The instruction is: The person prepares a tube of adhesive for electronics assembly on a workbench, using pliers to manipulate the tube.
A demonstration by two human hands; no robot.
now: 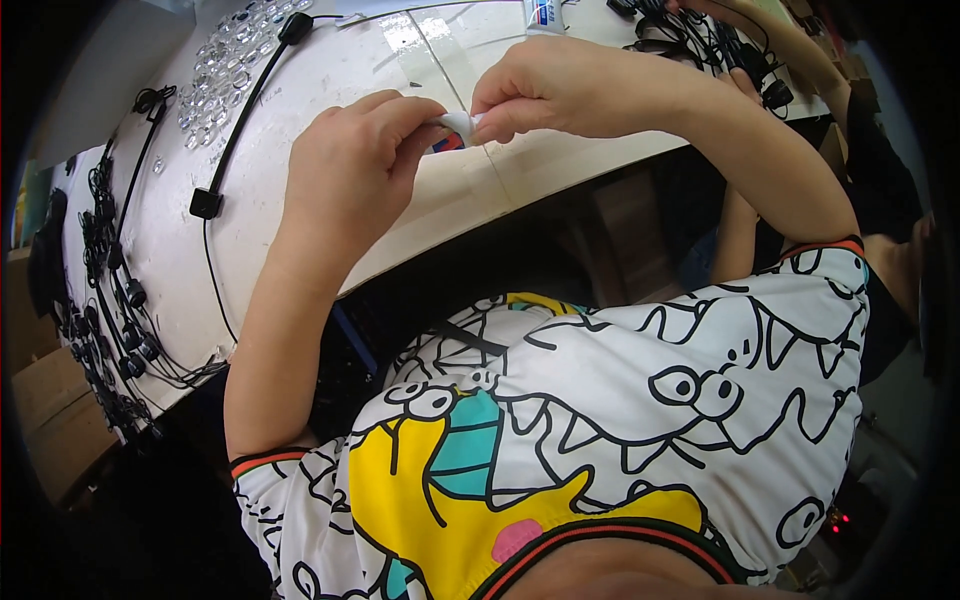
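Above the table's front edge, my left hand [345, 175] is closed around a small white roll [459, 124], which looks like a tape roll with blue and red inside its ring. At the roll's right side my right hand [530, 95] pinches its thumb and fingers together against the white edge. Whether a loose tape end lies between those fingertips is too small to make out. Left of my left hand a black bar-shaped device [247, 122] lies on the white table [270, 255], with a square black end and a thin cable running toward the near edge.
Many clear round glass pieces [215, 85] are spread at the far left. Bundled black cables [120, 300] with small round heads hang along the left edge. A white and blue tube [543, 16] lies at the back. On the right, another person's arm [790, 50] reaches among black cables [715, 40].
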